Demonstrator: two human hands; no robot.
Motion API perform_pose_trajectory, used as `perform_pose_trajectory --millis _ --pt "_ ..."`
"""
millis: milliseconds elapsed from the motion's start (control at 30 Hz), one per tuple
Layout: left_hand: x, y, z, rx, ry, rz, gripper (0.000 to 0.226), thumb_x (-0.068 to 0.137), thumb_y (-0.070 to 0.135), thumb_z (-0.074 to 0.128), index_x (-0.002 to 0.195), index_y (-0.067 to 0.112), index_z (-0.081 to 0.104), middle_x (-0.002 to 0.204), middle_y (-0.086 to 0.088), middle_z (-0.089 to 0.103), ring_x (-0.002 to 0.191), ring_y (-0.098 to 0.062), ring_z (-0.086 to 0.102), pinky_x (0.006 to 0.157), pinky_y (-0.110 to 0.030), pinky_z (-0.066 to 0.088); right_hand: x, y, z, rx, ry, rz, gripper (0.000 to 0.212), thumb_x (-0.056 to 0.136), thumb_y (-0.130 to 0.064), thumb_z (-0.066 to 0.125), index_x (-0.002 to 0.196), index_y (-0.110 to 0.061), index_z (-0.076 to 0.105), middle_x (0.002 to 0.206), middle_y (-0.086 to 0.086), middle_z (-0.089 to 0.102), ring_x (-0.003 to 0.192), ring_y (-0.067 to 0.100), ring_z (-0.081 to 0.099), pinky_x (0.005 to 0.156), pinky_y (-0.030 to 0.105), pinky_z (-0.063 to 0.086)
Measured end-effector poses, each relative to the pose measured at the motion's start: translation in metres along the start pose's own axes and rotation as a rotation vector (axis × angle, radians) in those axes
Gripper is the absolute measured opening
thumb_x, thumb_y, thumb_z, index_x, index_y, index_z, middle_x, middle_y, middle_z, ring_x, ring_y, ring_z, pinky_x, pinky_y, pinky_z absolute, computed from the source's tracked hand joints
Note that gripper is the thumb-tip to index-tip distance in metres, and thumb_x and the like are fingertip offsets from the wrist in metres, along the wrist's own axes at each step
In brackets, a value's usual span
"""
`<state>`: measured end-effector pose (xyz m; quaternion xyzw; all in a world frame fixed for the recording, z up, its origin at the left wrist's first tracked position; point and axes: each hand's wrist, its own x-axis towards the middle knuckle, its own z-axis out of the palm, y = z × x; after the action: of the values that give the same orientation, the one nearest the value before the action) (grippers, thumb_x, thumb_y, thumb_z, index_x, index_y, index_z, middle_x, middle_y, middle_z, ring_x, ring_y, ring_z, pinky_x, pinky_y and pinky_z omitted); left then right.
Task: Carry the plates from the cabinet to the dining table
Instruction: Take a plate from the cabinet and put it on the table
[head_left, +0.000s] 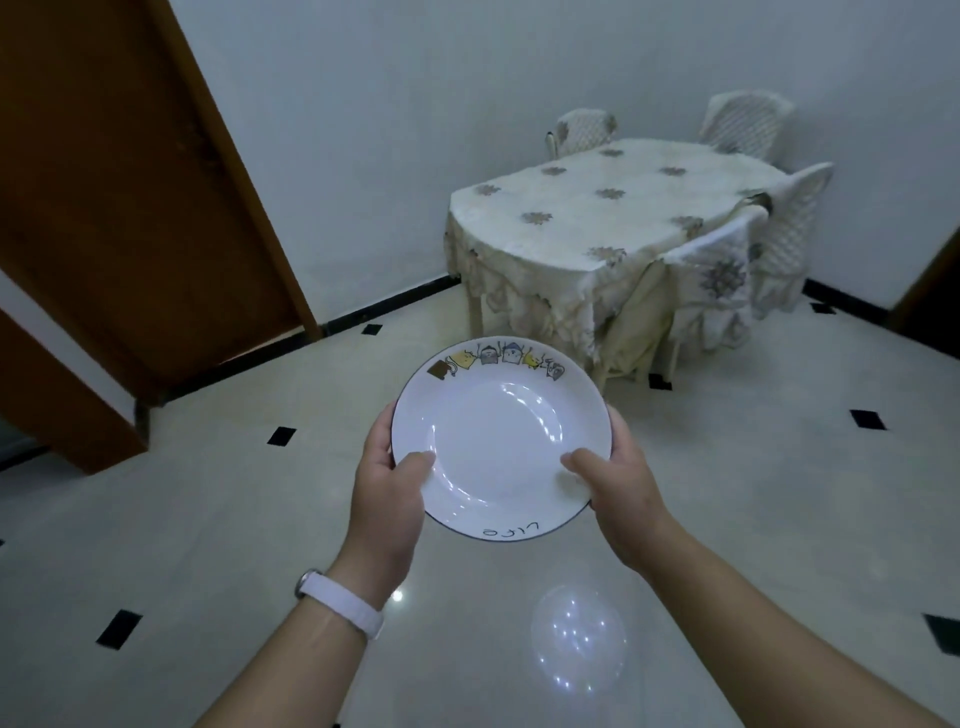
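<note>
Plate (498, 441), head view: held in the air at about chest front, over the glossy tiled floor (218, 519), well apart from the dining table (613, 228) ahead and to the right. Left hand (384, 483) gripped the left rim and right hand (618, 483) gripped the right rim, each with its thumb laid on the upper face and its fingers curled out of sight beneath. White wristband (343, 597) on the left wrist.

Risks, as judged: the glaze looked slick and only the rim was pinched, so a loosened thumb could let the plate tip and drop onto hard tile. A draped chair (711, 280) stood against the table's near side and could block the approach. The loose tablecloth might bunch or drag if the plate were slid rather than set down.

Orientation: face up, roughly level. Being round, it had no long axis. The cartoon band on the rim pointed away, toward the table; the handwritten word sat at the near rim.
</note>
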<state>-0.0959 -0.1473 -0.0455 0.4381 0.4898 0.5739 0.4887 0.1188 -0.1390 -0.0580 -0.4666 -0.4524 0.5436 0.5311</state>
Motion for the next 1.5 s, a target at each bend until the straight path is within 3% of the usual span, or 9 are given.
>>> perform_pose_trajectory --millis 233,400,500,600,833,967,1100,1267,1500 --pt "0.058 -0.023 0.059 -0.049 -0.119 -0.087 0.054 0.077 0.010 0.055 0.119 0.042 0.062 0.117 0.005 0.071 0.106 -0.023 0.067 0.079 -0.039 0.054 0.028 0.001 -0.049 -0.029 0.208 0.012 0.048 0.068 -0.018 0.057 0.107 -0.044 0.061 0.102 -0.005 0.072 0.095 0.022 0.069 0.073 0.041 0.057" --pt "0.120 -0.041 0.085 -0.055 -0.212 -0.144 0.056 0.076 0.013 0.055 0.123 0.043 0.059 0.117 0.006 0.070 0.104 -0.025 0.067 0.068 -0.035 0.055 0.073 0.003 -0.067 -0.049 0.331 0.027 0.048 0.065 -0.022 0.059 0.110 -0.039 0.062 0.105 -0.002 0.071 0.099 0.025 0.067 0.081 0.048 0.057" --pt "0.169 -0.045 0.091 -0.082 -0.243 -0.148 0.055 0.076 0.011 0.056 0.120 0.043 0.062 0.116 0.007 0.070 0.105 -0.019 0.068 0.076 -0.032 0.056 0.115 0.003 -0.063 -0.057 0.374 0.035 0.049 0.065 -0.021 0.058 0.112 -0.036 0.061 0.105 -0.002 0.071 0.099 0.024 0.067 0.082 0.048 0.056" --pt "0.222 -0.045 0.089 -0.091 -0.236 -0.158 0.054 0.075 0.012 0.057 0.116 0.047 0.063 0.113 0.009 0.072 0.100 -0.016 0.069 0.071 -0.026 0.056 0.164 0.000 -0.050 -0.066 0.399 0.045 0.050 0.066 -0.020 0.058 0.114 -0.035 0.060 0.106 -0.002 0.071 0.101 0.024 0.066 0.084 0.048 0.056" --pt "0.326 -0.043 0.079 -0.138 -0.261 -0.150 0.055 0.076 0.012 0.055 0.121 0.042 0.061 0.116 0.007 0.070 0.104 -0.018 0.067 0.075 -0.030 0.056 0.261 -0.010 -0.021 -0.099 0.403 0.036 0.045 0.068 -0.018 0.057 0.105 -0.043 0.064 0.103 -0.003 0.072 0.097 0.023 0.068 0.079 0.046 0.057" --pt "0.356 -0.042 0.079 -0.146 -0.286 -0.142 0.056 0.076 0.012 0.055 0.125 0.038 0.060 0.118 0.005 0.070 0.105 -0.018 0.067 0.075 -0.028 0.055 0.292 -0.010 -0.017 -0.100 0.415 0.038 0.047 0.067 -0.018 0.056 0.108 -0.040 0.064 0.102 -0.002 0.072 0.097 0.026 0.067 0.078 0.047 0.056" --pt "0.381 -0.050 0.081 -0.137 -0.284 -0.154 0.056 0.075 0.013 0.054 0.124 0.041 0.060 0.118 0.005 0.069 0.107 -0.019 0.066 0.078 -0.034 0.054 0.320 -0.012 -0.017 -0.111 0.372 0.033 0.046 0.068 -0.016 0.054 0.103 -0.043 0.065 0.102 -0.003 0.073 0.094 0.021 0.069 0.068 0.034 0.054" --pt "0.412 -0.060 0.095 -0.115 -0.266 -0.178 0.056 0.076 0.012 0.054 0.122 0.043 0.060 0.118 0.007 0.069 0.106 -0.018 0.066 0.078 -0.035 0.055 0.358 -0.003 -0.032 -0.074 0.382 0.067 0.044 0.069 -0.016 0.054 0.103 -0.040 0.066 0.102 -0.001 0.073 0.095 0.024 0.068 0.074 0.041 0.056" --pt "0.471 -0.082 0.140 -0.056 -0.206 -0.215 0.053 0.076 0.013 0.054 0.115 0.048 0.063 0.113 0.010 0.071 0.102 -0.015 0.068 0.074 -0.030 0.056 0.435 0.017 -0.075 -0.030 0.347 0.107 0.041 0.069 -0.017 0.055 0.102 -0.038 0.066 0.099 -0.002 0.073 0.092 0.021 0.069 0.068 0.035 0.053"
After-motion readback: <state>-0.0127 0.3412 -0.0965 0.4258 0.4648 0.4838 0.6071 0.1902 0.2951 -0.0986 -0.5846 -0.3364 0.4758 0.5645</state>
